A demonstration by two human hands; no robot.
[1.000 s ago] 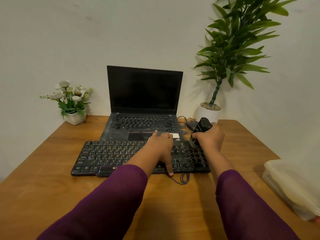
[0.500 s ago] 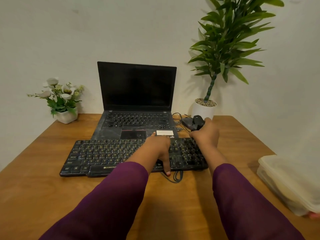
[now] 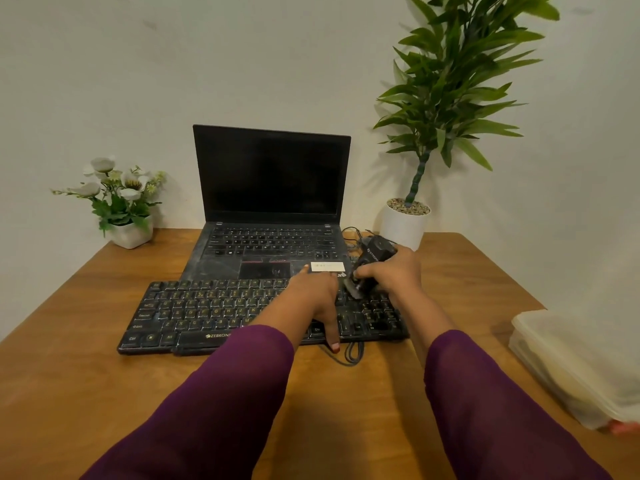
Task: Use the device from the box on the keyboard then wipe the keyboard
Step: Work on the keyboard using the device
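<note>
A black keyboard [image 3: 207, 313] lies on the wooden table [image 3: 86, 375] in front of an open laptop [image 3: 270, 188]. My left hand [image 3: 317, 299] rests flat on the keyboard's right half, with the thumb hooked over the front edge. My right hand [image 3: 394, 275] grips a small black device [image 3: 372, 261]. The device tilts down, and its nozzle touches the keys at the keyboard's far right.
A translucent plastic box [image 3: 581, 365] sits at the table's right edge. A tall potted plant [image 3: 405, 223] stands behind the device, with dark cables beside it. A small flower pot [image 3: 130, 230] is at the back left. A cable loop [image 3: 349, 356] hangs off the keyboard's front edge.
My right hand has tilted the device lower onto the right keys. My left hand has stayed on the keyboard. The camera has shifted slightly.
</note>
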